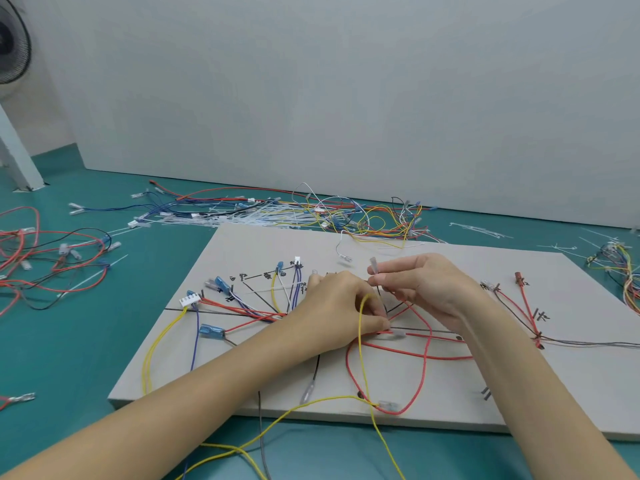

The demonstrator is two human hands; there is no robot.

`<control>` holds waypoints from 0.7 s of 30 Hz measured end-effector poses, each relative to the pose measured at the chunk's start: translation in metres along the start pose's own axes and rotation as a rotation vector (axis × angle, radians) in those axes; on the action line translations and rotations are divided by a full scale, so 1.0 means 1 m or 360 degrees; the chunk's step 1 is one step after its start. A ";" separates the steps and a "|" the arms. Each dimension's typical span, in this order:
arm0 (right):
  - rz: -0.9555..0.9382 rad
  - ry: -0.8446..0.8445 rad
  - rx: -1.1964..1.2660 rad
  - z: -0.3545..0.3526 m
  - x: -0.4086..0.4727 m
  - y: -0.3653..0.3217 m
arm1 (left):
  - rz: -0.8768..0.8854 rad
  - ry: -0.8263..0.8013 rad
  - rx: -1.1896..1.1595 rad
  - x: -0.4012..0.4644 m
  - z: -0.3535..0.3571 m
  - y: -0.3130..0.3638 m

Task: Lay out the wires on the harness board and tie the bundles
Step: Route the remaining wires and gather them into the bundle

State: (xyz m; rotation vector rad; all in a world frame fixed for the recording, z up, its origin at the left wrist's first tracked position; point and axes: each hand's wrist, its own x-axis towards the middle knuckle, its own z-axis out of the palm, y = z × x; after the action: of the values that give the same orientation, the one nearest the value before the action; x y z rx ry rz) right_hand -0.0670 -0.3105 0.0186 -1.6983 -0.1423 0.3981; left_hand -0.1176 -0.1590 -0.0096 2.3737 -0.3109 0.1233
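The grey harness board [450,403] lies on the teal surface, marked with black lines and labels. Red, yellow, blue, white and black wires fan across it from the centre. My left hand [337,317] rests on the middle of the board and pinches wires, among them a yellow wire [362,344] that loops over it. Just to the right, my right hand [420,289] pinches a thin wire with a clear terminal [374,264] sticking up from the fingers. A red wire [424,372] loops over the board below both hands. A white connector [189,300] sits at the board's left.
A tangle of loose wires and white cable ties [277,216] lies behind the board by the wall. More red and black wires [45,265] spread on the left, another bundle [620,268] at the right edge. A fan [10,46] stands at top left.
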 end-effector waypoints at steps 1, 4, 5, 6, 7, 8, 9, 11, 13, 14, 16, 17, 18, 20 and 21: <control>-0.0043 0.0043 -0.0074 0.003 0.002 0.001 | 0.0002 0.0004 -0.0014 0.000 0.000 0.000; -0.0152 0.0150 -0.0247 0.009 0.008 0.001 | 0.0029 0.0020 -0.0034 -0.002 0.001 -0.001; -0.0167 0.0172 -0.0288 0.011 0.011 0.001 | 0.0036 0.0030 -0.0035 -0.002 0.002 -0.001; -0.0172 0.0181 -0.0322 0.012 0.013 0.000 | 0.0038 0.0044 -0.0036 -0.003 0.002 -0.002; -0.0170 0.0179 -0.0353 0.013 0.015 0.000 | 0.0037 0.0065 -0.0030 -0.003 0.002 -0.002; -0.0163 0.0170 -0.0387 0.014 0.017 0.000 | 0.0033 0.0092 -0.0010 -0.003 0.002 -0.003; -0.0155 0.0158 -0.0422 0.015 0.019 -0.001 | 0.0029 0.0116 0.0022 -0.003 0.002 -0.003; -0.0144 0.0143 -0.0471 0.017 0.023 -0.001 | 0.0020 0.0139 0.0079 -0.003 0.002 -0.003; -0.0134 0.0138 -0.0470 0.019 0.025 -0.001 | 0.0016 0.0154 0.0086 -0.004 0.001 -0.004; -0.0127 0.0136 -0.0458 0.020 0.026 0.000 | 0.0020 0.0160 0.0083 -0.004 0.001 -0.005; -0.0118 0.0143 -0.0478 0.022 0.027 -0.001 | 0.0040 0.0157 0.0075 -0.004 0.001 -0.005; -0.0117 0.0157 -0.0526 0.023 0.028 -0.001 | 0.0053 0.0141 0.0068 -0.004 0.001 -0.005; -0.0118 0.0178 -0.0587 0.024 0.030 -0.001 | 0.0074 0.0117 0.0056 -0.005 0.001 -0.005; -0.0130 0.0224 -0.0701 0.026 0.034 0.000 | 0.0149 0.0078 0.0013 -0.005 0.000 -0.005; -0.0143 0.0246 -0.0740 0.027 0.035 0.002 | 0.0188 0.0064 -0.0003 -0.006 -0.002 -0.005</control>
State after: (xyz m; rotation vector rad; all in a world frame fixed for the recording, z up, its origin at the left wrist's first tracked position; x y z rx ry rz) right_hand -0.0435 -0.2741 0.0074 -2.1636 -0.2086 0.1705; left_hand -0.1216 -0.1529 -0.0128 2.3477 -0.4321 0.2255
